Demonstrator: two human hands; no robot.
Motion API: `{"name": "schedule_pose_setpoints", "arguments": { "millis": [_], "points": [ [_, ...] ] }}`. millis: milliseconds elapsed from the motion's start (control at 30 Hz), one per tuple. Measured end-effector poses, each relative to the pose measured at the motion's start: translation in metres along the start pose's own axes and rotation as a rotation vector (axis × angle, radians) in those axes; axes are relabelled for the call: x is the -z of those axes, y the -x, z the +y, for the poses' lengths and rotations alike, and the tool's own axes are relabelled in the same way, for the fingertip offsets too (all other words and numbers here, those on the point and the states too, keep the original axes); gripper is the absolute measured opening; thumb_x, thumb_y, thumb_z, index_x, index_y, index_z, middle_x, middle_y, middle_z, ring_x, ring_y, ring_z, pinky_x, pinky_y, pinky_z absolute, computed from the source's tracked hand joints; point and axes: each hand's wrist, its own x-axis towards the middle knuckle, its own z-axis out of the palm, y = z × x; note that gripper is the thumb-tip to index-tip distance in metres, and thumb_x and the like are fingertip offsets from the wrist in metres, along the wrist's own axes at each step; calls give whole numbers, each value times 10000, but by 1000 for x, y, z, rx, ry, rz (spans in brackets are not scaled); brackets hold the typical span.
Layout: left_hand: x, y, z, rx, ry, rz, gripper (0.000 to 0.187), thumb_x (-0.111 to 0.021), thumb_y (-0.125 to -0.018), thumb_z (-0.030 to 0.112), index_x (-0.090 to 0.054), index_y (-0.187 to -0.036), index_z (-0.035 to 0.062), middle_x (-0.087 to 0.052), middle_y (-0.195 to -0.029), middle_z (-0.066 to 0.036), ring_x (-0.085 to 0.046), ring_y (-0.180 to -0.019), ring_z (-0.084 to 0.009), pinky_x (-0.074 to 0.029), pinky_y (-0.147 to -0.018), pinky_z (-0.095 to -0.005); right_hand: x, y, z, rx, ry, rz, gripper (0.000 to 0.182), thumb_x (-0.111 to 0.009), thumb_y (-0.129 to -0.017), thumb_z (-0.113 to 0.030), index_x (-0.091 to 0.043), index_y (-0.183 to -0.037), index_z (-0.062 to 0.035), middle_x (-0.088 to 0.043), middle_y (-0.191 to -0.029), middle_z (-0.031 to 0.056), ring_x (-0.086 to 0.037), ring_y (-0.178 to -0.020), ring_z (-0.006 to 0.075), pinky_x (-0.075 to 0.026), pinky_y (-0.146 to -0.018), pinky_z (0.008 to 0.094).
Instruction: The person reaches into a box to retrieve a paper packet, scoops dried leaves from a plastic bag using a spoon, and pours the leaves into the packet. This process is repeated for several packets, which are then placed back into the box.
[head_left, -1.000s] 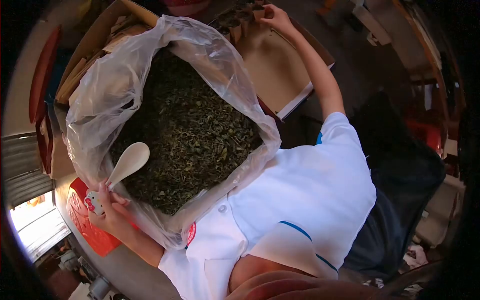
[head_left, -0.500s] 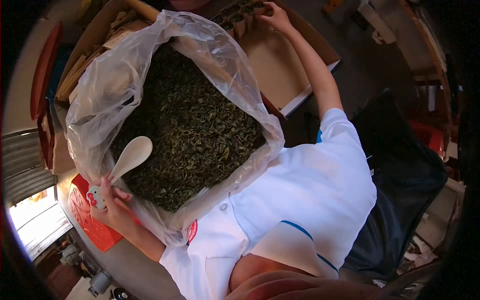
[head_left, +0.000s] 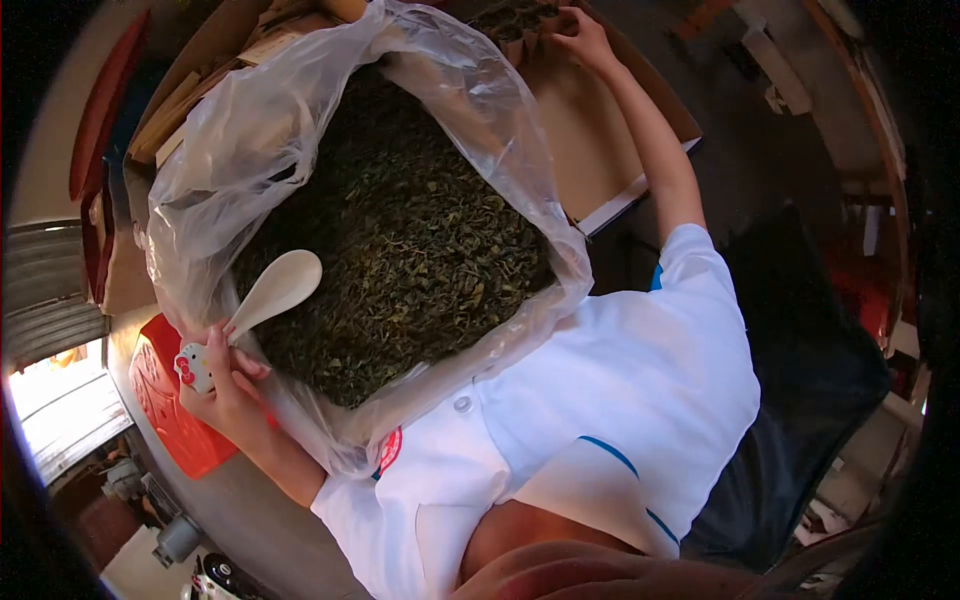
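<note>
My left hand point(head_left: 222, 385) is closed around the handle of a white spoon point(head_left: 282, 285), which has a cartoon cat's face with a red bow at its end. The spoon's bowl looks bare and hovers over the near left part of a heap of dried tea leaves point(head_left: 420, 240). A clear plastic bag point(head_left: 235, 130) with its mouth spread wide surrounds the leaves. Far off at the top right, my right hand point(head_left: 590, 45) has thumb and fingers bent at the edge of a small brown paper bag point(head_left: 518, 48), inside a shallow cardboard box point(head_left: 600, 150).
Another cardboard box point(head_left: 165, 135) with folded brown paper lies at the upper left. A red plastic stool point(head_left: 180, 420) is beside my left forearm. Black sheeting point(head_left: 800, 380) covers something on the right. A corrugated shutter point(head_left: 50, 290) stands at the far left.
The view has shifted a little, so most things sit slightly further right and higher. Both hands keep about the same pose, and the spoon remains over the leaves.
</note>
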Motion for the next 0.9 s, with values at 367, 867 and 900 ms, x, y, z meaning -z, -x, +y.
{"name": "schedule_pose_setpoints", "arguments": {
  "millis": [367,867,900],
  "points": [
    [-2,8,-1,30,19,-33,166,-612,-921,113,-646,-905,-49,-551,-560,-17,-491,-442,-59,-366,-413,-184,52,17,-80,207,332,239,526,-749,-813,-333,-539,-1235,-99,-620,-1082,111,-619,-969,289,-491,-849,377],
    [-12,15,0,39,166,76,162,-621,-908,86,-634,-827,-53,-571,-559,-41,-484,-463,-43,-369,-467,-190,-16,-49,-418,1262,147,-523,521,-760,-744,-292,-598,-1200,-99,-622,-1125,66,-536,-1092,250,-393,-961,390],
    [-12,15,0,24,182,80,157,-622,-905,80,-633,-821,-52,-578,-574,-48,-488,-464,-45,-371,-468,-191,-27,-55,-420,1271,131,-602,551,-763,-729,-331,-596,-1204,-107,-624,-1116,66,-537,-1095,264,-401,-958,397]
  ]
}}
